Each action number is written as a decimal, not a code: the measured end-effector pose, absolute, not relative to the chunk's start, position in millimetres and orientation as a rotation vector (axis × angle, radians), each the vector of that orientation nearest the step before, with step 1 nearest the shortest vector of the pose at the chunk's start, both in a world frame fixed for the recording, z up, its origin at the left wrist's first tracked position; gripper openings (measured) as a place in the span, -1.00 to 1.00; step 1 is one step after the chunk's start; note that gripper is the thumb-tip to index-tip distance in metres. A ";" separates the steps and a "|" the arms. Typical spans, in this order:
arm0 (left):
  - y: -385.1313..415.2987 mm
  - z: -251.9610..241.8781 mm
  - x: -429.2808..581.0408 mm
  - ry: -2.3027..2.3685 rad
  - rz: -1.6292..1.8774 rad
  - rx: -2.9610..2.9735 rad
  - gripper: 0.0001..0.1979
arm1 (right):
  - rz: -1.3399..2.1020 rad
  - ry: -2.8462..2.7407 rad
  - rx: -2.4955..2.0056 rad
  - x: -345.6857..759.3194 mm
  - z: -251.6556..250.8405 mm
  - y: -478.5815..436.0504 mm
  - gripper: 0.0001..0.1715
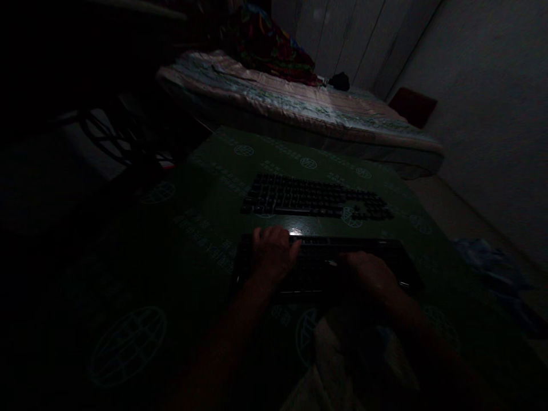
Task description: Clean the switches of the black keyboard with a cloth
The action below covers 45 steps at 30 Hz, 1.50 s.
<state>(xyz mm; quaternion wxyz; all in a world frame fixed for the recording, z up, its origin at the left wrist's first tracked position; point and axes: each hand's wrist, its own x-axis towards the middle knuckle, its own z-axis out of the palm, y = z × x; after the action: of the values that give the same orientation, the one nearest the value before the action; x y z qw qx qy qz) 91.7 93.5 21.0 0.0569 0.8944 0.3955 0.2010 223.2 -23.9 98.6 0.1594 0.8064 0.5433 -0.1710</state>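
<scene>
Fingers of left hand bent over far edge of black, glossy-rimmed keyboard, gripping or resting, can't tell. Right hand over it, grip too dark. Keyboard flat on green table; black keys in rows beyond.

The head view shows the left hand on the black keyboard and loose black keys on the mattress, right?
No: in the head view, the loose black keys lie on the green tabletop, not the mattress. The left hand is on the black keyboard.
</scene>
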 end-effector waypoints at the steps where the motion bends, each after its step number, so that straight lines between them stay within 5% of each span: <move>1: 93.3 20.9 91.8 1.201 0.613 2.707 -0.74 | -0.463 1.553 2.326 224.3 99.0 -22.2 -0.65; 45: 93.7 22.1 93.3 1.206 0.583 2.704 -0.73 | -0.492 1.555 2.320 248.5 97.6 -28.9 -0.67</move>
<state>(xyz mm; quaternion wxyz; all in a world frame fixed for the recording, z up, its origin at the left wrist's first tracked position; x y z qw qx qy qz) 93.3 93.7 22.1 0.0621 0.8944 0.3988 0.1929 248.5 -28.9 97.6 0.1520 0.8086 0.5419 -0.1715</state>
